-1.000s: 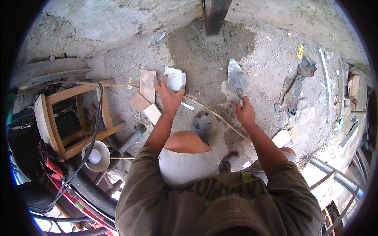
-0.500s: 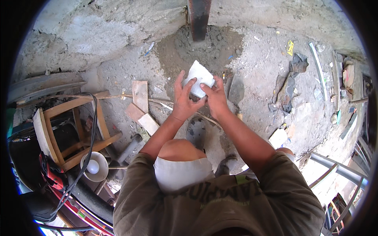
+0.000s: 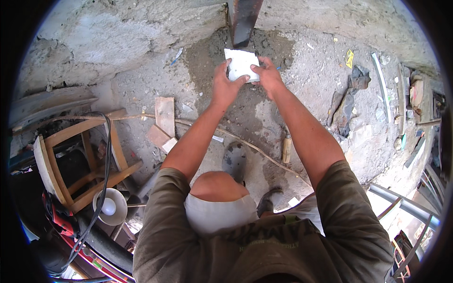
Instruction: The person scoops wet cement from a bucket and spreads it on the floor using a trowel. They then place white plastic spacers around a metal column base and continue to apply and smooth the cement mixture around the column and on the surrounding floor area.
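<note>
A white square piece with a rough edge (image 3: 241,61) is held between my two hands just in front of the base of a dark metal post (image 3: 243,21). My left hand (image 3: 224,85) is closed on its left side, with the thumb along the lower edge. My right hand (image 3: 268,78) grips its right side. Beneath and around them lies a patch of wet grey mortar (image 3: 201,61). A wooden tool handle (image 3: 286,150) shows on the floor beside my right forearm; the rest of that tool is hidden or hard to make out.
Rough walls (image 3: 108,33) meet behind the post. At left are loose tiles (image 3: 164,113), a wooden frame (image 3: 48,165), a lamp (image 3: 107,206) and black cables. A thin stick (image 3: 255,148) crosses the floor. Scraps (image 3: 359,78) and metal bars (image 3: 401,203) lie along the right.
My right hand has let go of the trowel and joined my left hand on the white piece. Both hands have carried it forward, toward the foot of the post.
</note>
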`<action>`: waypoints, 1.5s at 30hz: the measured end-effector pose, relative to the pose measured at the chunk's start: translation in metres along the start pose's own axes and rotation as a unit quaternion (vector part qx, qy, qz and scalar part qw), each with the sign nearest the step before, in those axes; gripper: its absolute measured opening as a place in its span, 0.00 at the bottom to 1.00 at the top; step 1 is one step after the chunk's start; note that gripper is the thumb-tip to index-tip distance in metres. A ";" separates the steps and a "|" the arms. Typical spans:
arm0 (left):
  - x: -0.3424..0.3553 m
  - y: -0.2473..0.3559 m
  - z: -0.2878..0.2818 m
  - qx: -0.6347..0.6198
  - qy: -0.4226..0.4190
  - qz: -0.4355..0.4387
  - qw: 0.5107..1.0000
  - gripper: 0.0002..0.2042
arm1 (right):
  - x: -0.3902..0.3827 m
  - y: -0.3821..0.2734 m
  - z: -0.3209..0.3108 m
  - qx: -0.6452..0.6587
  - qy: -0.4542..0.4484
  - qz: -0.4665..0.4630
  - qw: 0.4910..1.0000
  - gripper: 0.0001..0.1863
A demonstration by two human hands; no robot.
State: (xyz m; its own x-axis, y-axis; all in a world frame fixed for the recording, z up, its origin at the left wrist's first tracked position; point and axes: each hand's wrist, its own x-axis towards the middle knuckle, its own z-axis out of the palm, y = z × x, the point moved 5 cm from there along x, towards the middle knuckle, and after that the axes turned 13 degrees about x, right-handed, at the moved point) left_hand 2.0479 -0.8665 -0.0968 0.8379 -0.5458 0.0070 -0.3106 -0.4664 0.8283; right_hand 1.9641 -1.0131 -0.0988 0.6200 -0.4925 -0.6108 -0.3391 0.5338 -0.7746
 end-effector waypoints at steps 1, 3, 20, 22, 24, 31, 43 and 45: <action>0.001 -0.001 0.001 0.014 0.008 0.001 1.000 0.38 | 0.004 0.000 0.002 -0.010 0.003 -0.001 1.000 0.30; 0.006 0.001 0.003 0.036 0.018 0.008 0.999 0.38 | 0.010 -0.002 0.001 -0.024 0.012 -0.007 1.000 0.29; 0.014 0.001 0.006 0.041 0.003 0.029 0.999 0.43 | 0.023 0.004 0.013 0.006 0.066 -0.035 0.997 0.22; 0.014 0.003 0.009 0.062 0.010 0.021 0.998 0.41 | 0.029 0.010 0.008 0.008 0.071 -0.076 0.995 0.19; 0.012 0.000 0.011 0.070 0.017 0.026 0.997 0.40 | 0.031 0.014 0.010 0.015 0.070 -0.105 0.992 0.17; 0.013 -0.005 0.017 0.067 0.048 0.074 0.994 0.39 | 0.043 0.021 0.005 -0.002 0.066 -0.141 0.988 0.16; 0.061 -0.003 0.003 0.113 -0.005 0.023 0.993 0.44 | 0.064 -0.012 0.022 -0.038 0.120 -0.165 0.978 0.22; 0.065 0.005 0.000 0.129 -0.028 -0.002 0.991 0.44 | 0.071 -0.017 0.010 -0.115 0.096 -0.169 0.974 0.25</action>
State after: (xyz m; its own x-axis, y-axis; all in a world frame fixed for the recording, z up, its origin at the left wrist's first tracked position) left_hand 2.1011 -0.9040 -0.0923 0.8154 -0.5779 -0.0338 -0.4172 -0.6271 0.6577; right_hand 2.0208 -1.0499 -0.1275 0.5872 -0.7445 -0.3176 -0.3031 0.1616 -0.9392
